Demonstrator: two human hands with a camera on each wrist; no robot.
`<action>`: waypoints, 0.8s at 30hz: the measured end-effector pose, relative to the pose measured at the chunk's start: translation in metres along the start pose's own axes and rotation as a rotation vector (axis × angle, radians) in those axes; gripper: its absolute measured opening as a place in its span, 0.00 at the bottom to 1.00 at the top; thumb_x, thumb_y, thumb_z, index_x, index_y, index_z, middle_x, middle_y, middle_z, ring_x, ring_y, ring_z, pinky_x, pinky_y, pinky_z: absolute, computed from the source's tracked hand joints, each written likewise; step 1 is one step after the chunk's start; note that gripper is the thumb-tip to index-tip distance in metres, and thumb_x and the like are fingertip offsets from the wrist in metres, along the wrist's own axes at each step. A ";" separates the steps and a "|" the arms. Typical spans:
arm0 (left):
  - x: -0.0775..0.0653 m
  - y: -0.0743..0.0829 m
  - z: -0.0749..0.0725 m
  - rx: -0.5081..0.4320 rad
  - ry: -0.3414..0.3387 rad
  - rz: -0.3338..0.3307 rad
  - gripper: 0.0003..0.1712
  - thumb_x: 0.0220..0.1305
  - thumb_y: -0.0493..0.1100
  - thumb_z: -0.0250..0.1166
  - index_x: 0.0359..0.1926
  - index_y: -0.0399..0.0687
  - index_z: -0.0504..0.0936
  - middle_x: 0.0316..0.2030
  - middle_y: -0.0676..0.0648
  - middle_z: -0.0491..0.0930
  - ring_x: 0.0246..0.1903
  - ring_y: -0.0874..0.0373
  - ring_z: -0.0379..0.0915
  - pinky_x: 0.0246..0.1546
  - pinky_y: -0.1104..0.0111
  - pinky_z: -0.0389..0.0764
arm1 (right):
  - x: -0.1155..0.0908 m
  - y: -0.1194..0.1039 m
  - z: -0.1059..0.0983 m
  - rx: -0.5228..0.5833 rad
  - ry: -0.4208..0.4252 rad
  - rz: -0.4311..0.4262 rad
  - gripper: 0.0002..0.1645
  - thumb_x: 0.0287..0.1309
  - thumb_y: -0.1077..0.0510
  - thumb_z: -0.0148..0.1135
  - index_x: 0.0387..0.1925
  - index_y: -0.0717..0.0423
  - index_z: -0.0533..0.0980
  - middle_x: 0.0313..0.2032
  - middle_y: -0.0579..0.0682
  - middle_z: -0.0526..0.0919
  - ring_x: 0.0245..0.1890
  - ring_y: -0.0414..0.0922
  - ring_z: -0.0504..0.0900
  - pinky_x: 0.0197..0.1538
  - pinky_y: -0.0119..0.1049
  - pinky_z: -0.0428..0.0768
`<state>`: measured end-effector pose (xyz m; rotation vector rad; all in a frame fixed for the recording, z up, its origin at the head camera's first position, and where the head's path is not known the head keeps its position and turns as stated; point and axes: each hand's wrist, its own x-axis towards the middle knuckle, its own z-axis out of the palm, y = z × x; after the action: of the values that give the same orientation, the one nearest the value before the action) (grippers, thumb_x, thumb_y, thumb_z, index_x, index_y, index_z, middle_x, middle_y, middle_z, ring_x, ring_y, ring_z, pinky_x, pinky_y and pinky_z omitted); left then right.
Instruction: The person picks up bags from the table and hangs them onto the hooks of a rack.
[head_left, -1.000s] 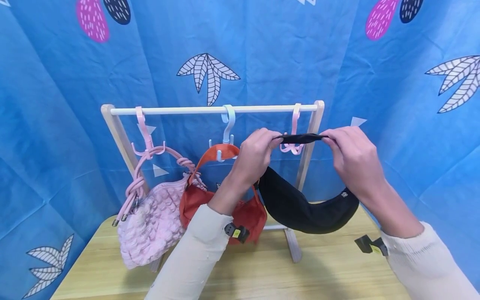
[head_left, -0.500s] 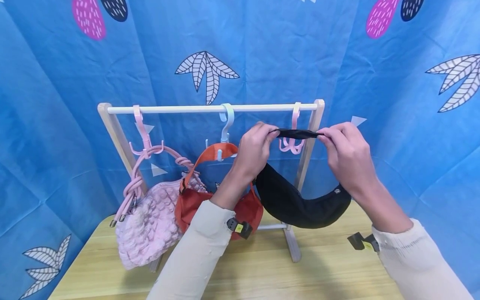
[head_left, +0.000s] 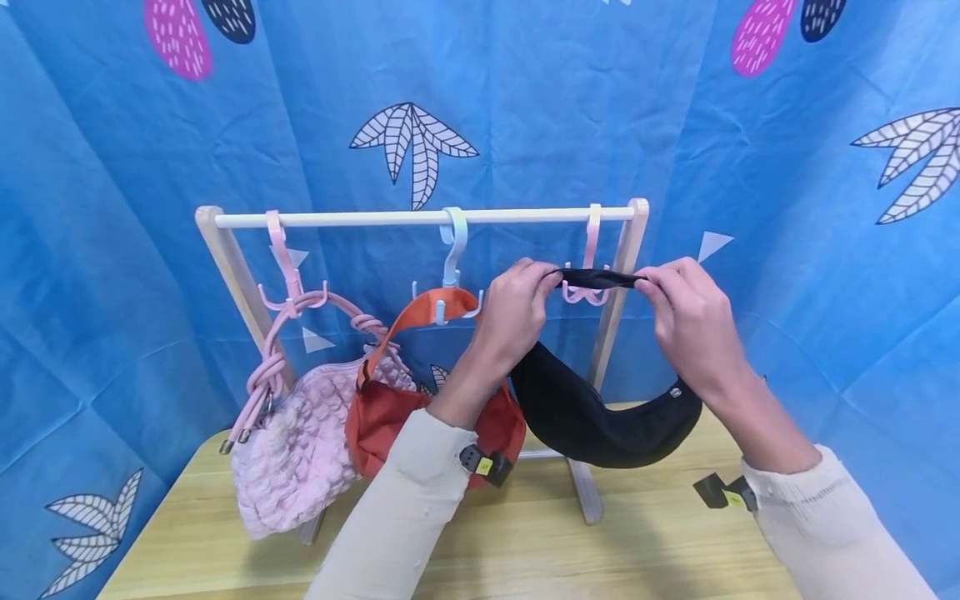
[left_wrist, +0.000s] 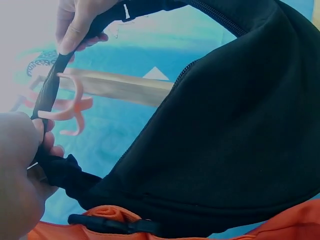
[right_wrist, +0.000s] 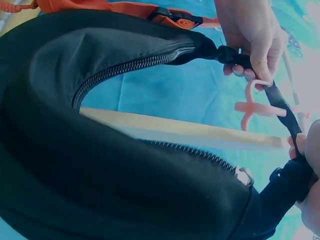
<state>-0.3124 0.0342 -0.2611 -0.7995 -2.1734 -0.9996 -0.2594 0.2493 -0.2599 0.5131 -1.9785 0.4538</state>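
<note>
Between thumb and fingers, my left hand [head_left: 513,312] pinches one end of a black bag's strap [head_left: 594,279]. The other end is pinched by my right hand [head_left: 693,325], so the strap stretches level between them. Below it hangs the black crescent-shaped bag [head_left: 607,425], with a zipper [right_wrist: 130,65] along its inner curve. The strap crosses in front of the right pink hook [head_left: 592,242] in the head view. In the left wrist view, the hook's prongs [left_wrist: 75,107] meet the strap; whether it rests on them I cannot tell.
A wooden rack with a white rail [head_left: 360,219] stands on the wooden table [head_left: 525,550]. A pink ruffled bag [head_left: 307,450] hangs from the left pink hook [head_left: 283,258]. An orange-red bag [head_left: 382,417] hangs from the middle blue hook [head_left: 454,250], partly behind my left arm.
Both hands rise slightly with the strap and shift left, then come down again to the level of the right hook's prongs. The black bag moves with them. Both hands keep their grip.
</note>
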 end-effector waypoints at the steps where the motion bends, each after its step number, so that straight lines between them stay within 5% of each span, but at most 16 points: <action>1: -0.001 -0.001 0.001 -0.006 0.000 -0.003 0.15 0.77 0.42 0.59 0.56 0.42 0.86 0.44 0.44 0.86 0.40 0.55 0.80 0.44 0.71 0.87 | -0.001 0.000 0.001 0.007 -0.003 0.005 0.10 0.67 0.67 0.64 0.45 0.72 0.82 0.35 0.63 0.79 0.34 0.54 0.76 0.39 0.29 0.70; 10: -0.008 0.000 0.006 -0.006 -0.012 -0.001 0.16 0.78 0.42 0.58 0.57 0.41 0.85 0.44 0.43 0.86 0.41 0.55 0.81 0.50 0.70 0.87 | -0.008 0.002 0.002 0.079 -0.052 0.128 0.10 0.70 0.64 0.62 0.46 0.69 0.83 0.36 0.62 0.82 0.34 0.51 0.75 0.39 0.23 0.67; 18: -0.016 0.002 0.012 -0.059 0.002 -0.059 0.16 0.77 0.43 0.59 0.58 0.42 0.85 0.46 0.44 0.87 0.40 0.56 0.82 0.48 0.71 0.88 | -0.007 0.004 -0.005 0.238 -0.318 0.430 0.22 0.81 0.47 0.47 0.42 0.60 0.78 0.29 0.53 0.72 0.26 0.48 0.69 0.29 0.36 0.70; 24: -0.022 0.001 0.016 -0.190 0.034 -0.039 0.17 0.77 0.40 0.59 0.62 0.41 0.77 0.50 0.42 0.87 0.30 0.57 0.78 0.35 0.77 0.85 | 0.003 0.011 -0.007 0.438 -0.500 0.584 0.27 0.82 0.42 0.41 0.34 0.59 0.71 0.26 0.51 0.70 0.28 0.50 0.68 0.32 0.41 0.67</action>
<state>-0.3027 0.0420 -0.2851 -0.8229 -2.0946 -1.2442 -0.2612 0.2613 -0.2549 0.3201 -2.5210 1.2406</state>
